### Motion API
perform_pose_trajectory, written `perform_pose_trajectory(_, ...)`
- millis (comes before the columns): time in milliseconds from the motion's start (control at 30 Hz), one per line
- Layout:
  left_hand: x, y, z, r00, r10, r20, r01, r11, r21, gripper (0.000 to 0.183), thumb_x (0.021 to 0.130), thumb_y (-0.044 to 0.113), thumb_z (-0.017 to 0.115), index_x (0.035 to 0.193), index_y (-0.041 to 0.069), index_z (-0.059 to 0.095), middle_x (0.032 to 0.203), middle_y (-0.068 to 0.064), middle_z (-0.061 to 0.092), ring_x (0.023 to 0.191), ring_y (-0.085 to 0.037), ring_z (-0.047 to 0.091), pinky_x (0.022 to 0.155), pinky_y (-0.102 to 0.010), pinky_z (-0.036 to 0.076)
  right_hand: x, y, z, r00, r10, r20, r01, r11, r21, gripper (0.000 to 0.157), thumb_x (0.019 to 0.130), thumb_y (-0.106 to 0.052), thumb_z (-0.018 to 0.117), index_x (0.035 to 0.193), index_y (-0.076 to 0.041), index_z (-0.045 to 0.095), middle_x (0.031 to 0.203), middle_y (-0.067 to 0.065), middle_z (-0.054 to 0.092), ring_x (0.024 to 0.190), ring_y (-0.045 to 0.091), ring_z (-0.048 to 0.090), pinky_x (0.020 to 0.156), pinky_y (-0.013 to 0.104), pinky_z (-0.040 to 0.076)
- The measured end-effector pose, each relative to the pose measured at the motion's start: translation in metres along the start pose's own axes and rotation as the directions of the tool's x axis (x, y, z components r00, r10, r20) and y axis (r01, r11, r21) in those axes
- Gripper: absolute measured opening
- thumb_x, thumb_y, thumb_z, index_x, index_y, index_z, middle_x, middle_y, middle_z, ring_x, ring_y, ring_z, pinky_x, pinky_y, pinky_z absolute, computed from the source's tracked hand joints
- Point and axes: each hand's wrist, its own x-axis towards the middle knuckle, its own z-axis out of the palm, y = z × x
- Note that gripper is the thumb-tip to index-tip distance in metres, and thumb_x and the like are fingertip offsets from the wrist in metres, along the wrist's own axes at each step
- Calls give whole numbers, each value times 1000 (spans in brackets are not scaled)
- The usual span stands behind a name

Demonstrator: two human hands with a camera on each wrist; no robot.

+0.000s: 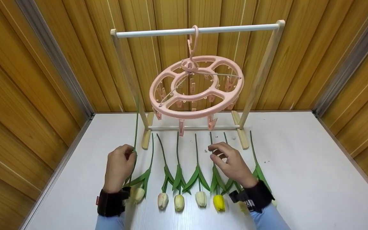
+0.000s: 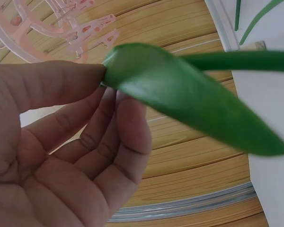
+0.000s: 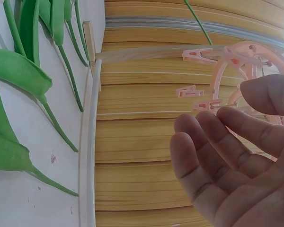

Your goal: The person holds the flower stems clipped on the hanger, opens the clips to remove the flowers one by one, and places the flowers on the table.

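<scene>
My left hand (image 1: 118, 166) pinches an artificial tulip (image 1: 136, 124) between thumb and fingers, its thin stem pointing up. In the left wrist view, a green leaf (image 2: 180, 99) lies against the fingertips; the bloom is hidden. Nothing is in my right hand (image 1: 232, 163), whose loosely bent fingers hover over the tulips on the right. Several tulips lie in a row, blooms toward me, including a yellow tulip (image 1: 218, 202) and a whitish tulip (image 1: 200, 198). Beyond both hands hangs a round pink clip hanger (image 1: 190, 114) with small clothespins (image 1: 181, 126).
The hanger's hook (image 1: 196, 32) sits over the white bar (image 1: 158, 33) of a wooden stand (image 1: 262, 75). The stand's feet (image 1: 146, 140) rest on the white table (image 1: 305, 166). Wood-look panels (image 1: 53, 48) enclose the back and sides.
</scene>
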Motion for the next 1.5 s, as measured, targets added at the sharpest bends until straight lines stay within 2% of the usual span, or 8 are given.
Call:
perform_pose_trajectory(300, 0, -6, 2, 999, -18, 43, 16, 999, 29, 17, 86, -10, 61, 94, -6, 75, 84, -16, 73, 75, -29, 68, 68, -45, 55, -1, -2, 0, 1000, 10, 5, -10, 1000, 5, 23, 101, -2, 63, 124, 0, 67, 116, 14, 69, 96, 27, 68, 81, 31, 57)
perform_pose_trajectory(633, 1, -12, 7, 997, -49, 58, 47, 998, 45, 16, 85, -11, 60, 93, -8, 74, 81, -17, 72, 73, -30, 66, 66, -45, 54, 0, -1, 13, 997, -64, -32, 64, 998, 2, 21, 100, 0, 64, 120, -2, 69, 112, 12, 69, 92, 23, 68, 76, 31, 57)
perform_pose_trajectory(833, 0, -17, 9, 997, -51, 59, 47, 997, 54, 18, 84, -12, 59, 94, -9, 73, 80, -17, 71, 72, -31, 65, 65, -45, 53, 0, 0, 25, 998, -67, -4, 67, 998, 6, 20, 101, -2, 63, 120, -3, 68, 111, 13, 68, 91, 22, 67, 76, 31, 56)
perform_pose_trajectory(1033, 1, -22, 12, 991, -101, 86, 95, 993, 72, 18, 84, -12, 60, 96, -10, 73, 80, -17, 71, 72, -30, 65, 65, -45, 54, -2, 0, 33, 998, -50, 26, 50, 999, -3, 20, 101, -3, 64, 121, -4, 68, 112, 12, 68, 93, 20, 66, 77, 30, 56)
perform_pose_trajectory(1333, 2, -30, 15, 985, -124, 118, 112, 989, 101, 22, 83, -12, 58, 100, -10, 72, 78, -16, 71, 73, -31, 66, 67, -46, 54, -2, -2, 36, 997, -75, 23, 75, 997, 2, 21, 100, -2, 64, 121, -4, 68, 112, 13, 68, 92, 20, 66, 76, 30, 56)
perform_pose_trajectory(1500, 2, -34, 17, 975, -167, 143, 154, 983, 96, 22, 83, -12, 58, 101, -11, 71, 80, -18, 72, 75, -32, 68, 69, -48, 55, -3, -1, 36, 997, -60, 46, 60, 998, 10, 22, 101, -3, 63, 123, -3, 67, 113, 13, 67, 94, 21, 66, 78, 31, 56)
